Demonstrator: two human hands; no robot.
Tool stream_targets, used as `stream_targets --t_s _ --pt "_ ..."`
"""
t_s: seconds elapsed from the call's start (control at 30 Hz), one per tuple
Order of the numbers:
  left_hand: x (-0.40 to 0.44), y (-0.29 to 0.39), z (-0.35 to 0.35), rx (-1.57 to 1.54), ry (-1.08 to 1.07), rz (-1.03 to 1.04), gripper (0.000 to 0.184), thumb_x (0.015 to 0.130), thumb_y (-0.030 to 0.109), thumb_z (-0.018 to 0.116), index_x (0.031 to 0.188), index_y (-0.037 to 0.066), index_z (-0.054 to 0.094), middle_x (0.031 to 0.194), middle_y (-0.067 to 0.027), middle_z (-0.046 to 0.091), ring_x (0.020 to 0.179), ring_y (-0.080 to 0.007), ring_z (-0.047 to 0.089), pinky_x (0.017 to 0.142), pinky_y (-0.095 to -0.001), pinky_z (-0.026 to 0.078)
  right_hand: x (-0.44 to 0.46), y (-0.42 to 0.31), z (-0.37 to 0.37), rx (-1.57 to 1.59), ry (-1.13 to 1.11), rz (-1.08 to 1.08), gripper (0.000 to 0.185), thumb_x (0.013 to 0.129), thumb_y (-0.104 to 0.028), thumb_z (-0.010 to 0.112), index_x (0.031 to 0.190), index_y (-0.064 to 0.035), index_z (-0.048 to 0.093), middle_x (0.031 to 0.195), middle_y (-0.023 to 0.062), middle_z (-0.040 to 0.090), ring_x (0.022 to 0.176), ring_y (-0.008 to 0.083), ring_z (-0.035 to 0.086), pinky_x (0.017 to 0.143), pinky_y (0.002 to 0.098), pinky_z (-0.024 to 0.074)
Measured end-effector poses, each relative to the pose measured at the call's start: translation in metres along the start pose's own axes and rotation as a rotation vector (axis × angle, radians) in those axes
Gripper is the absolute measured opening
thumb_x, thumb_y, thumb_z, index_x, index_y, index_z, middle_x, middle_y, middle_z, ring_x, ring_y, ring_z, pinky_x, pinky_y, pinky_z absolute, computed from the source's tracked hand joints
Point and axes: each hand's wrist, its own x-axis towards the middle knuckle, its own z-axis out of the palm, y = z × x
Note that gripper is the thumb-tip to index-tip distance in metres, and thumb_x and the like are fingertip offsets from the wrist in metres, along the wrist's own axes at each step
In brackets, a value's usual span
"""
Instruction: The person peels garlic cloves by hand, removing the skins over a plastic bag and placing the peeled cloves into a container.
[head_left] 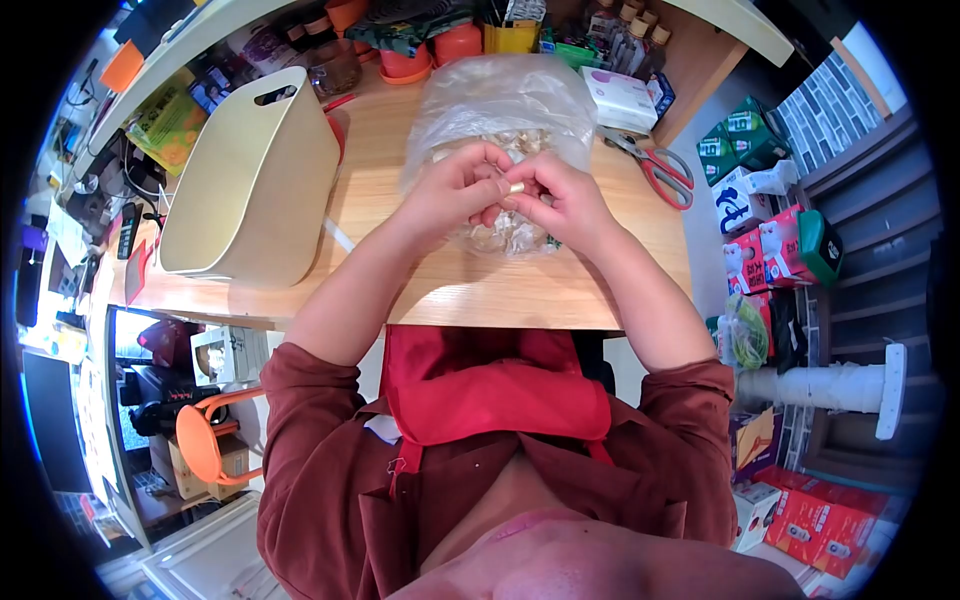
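My left hand (pixel 462 188) and my right hand (pixel 563 200) meet over the wooden table, fingers pinched together. Between their fingertips is a small pale piece (pixel 516 187) that looks like a garlic clove. Both hands seem to grip it, though the fingers partly cover it. Behind and beneath them lies a clear plastic bag (pixel 505 95), crumpled and spread on the table. Whitish and light brown papery bits (pixel 505 236), like garlic skins, show on or in the bag under my hands.
A tall cream bin (pixel 285 190) stands on the table to the left. Scissors with red and grey handles (pixel 665 178) lie to the right. Behind are a white packet (pixel 620 98), orange pots (pixel 405 63) and several bottles (pixel 632 50). An orange stool (pixel 200 445) is at lower left.
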Motion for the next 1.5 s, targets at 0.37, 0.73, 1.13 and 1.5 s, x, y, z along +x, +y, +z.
stream_targets --t_s 0.37,0.73,1.13,1.5 --pt "-0.003 0.008 -0.005 0.016 -0.146 -0.17 0.029 0.087 0.033 0.054 0.09 0.005 0.054 0.067 -0.0027 0.051 0.049 -0.0061 0.04 0.042 -0.0191 0.027 -0.002 0.0 -0.001 0.266 -0.042 0.171 0.013 0.081 -0.012 0.064 0.09 -0.0056 0.057 0.067 -0.0033 0.053 0.062 0.0031 0.046 0.056 0.0189 0.0383" --pt "-0.004 -0.002 -0.001 -0.133 -0.25 -0.05 0.033 0.089 0.036 0.05 0.087 0.004 0.054 0.068 -0.0012 0.048 0.052 -0.0053 0.037 0.043 -0.0189 0.025 -0.005 -0.008 -0.004 0.482 -0.05 0.131 0.006 0.085 -0.006 0.058 0.09 -0.0032 0.055 0.078 -0.0001 0.057 0.07 0.004 0.052 0.063 0.0194 0.0426" --pt "-0.004 -0.007 0.001 -0.272 -0.271 -0.018 0.028 0.088 0.034 0.054 0.087 0.006 0.053 0.069 0.0013 0.049 0.057 -0.0045 0.04 0.045 -0.0181 0.026 -0.007 -0.005 -0.004 0.653 -0.033 0.117 0.009 0.085 -0.01 0.06 0.09 -0.0037 0.056 0.077 -0.0002 0.055 0.068 0.0044 0.05 0.06 0.0186 0.0408" --pt "-0.005 0.0 0.006 -0.332 -0.263 -0.03 0.028 0.089 0.033 0.051 0.086 0.005 0.051 0.071 -0.0056 0.052 0.054 -0.0078 0.041 0.045 -0.0185 0.032 -0.003 -0.006 -0.002 0.819 0.033 0.202 0.009 0.086 -0.012 0.058 0.09 -0.0047 0.055 0.069 -0.0006 0.054 0.055 0.0029 0.042 0.048 0.0174 0.033"
